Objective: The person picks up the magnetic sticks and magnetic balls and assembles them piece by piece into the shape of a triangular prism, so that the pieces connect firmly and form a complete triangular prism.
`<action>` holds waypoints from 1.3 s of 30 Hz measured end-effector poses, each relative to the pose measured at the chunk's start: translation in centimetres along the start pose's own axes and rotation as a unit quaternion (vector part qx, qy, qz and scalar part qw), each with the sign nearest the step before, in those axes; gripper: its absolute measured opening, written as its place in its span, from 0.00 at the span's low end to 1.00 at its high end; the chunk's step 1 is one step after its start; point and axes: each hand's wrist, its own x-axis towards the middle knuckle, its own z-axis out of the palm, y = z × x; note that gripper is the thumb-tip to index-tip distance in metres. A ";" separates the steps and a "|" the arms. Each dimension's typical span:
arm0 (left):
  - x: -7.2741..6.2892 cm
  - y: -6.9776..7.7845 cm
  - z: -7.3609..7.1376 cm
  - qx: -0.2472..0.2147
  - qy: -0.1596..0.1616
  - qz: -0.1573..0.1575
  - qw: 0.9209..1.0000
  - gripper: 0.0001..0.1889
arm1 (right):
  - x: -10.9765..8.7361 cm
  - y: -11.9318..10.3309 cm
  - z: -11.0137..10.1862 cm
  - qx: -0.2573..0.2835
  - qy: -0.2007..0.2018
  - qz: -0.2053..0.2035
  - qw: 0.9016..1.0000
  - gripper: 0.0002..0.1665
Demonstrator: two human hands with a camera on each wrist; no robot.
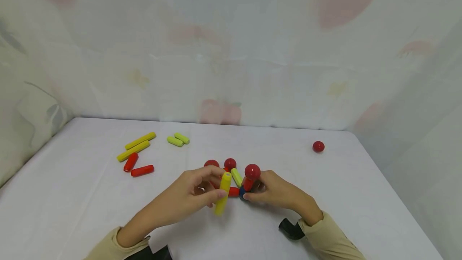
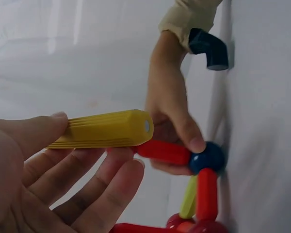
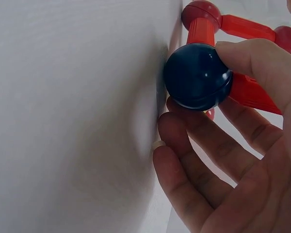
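My left hand [image 1: 193,191] pinches a yellow magnetic rod [image 2: 104,129] between thumb and fingers; a small grey disc shows in its end. To the right, my right hand [image 1: 283,191] grips a dark blue ball [image 3: 196,75] at a corner of a ball-and-rod structure low on the table. From that ball, one red rod [image 2: 207,194] runs along the table and another red rod [image 2: 165,152] rises to a red ball [image 1: 252,171]. A lime-green rod [image 1: 236,177] and further red balls [image 1: 230,163] belong to this cluster. My left fingers partly hide the structure in the head view.
On the left of the white-covered table [image 1: 72,196] lie two yellow rods [image 1: 133,151] and two red rods [image 1: 142,171]. Two short lime-green rods [image 1: 175,141] lie farther back. A single red ball [image 1: 318,146] sits at the back right. Behind hangs a patterned curtain [image 1: 252,71].
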 end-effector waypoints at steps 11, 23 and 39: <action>0.9 -2.0 2.8 -0.044 -0.036 -0.002 0.998 0.19 | 0.0 0.2 -0.1 0.002 0.000 -0.016 1.000 0.12; 0.9 -2.8 4.7 -0.029 0.027 -0.030 0.999 0.13 | 0.0 0.1 0.0 0.001 0.000 -0.015 1.000 0.11; 0.9 -2.9 6.8 -0.078 0.174 -0.021 0.981 0.16 | -0.1 0.2 0.0 0.004 0.004 -0.018 1.000 0.12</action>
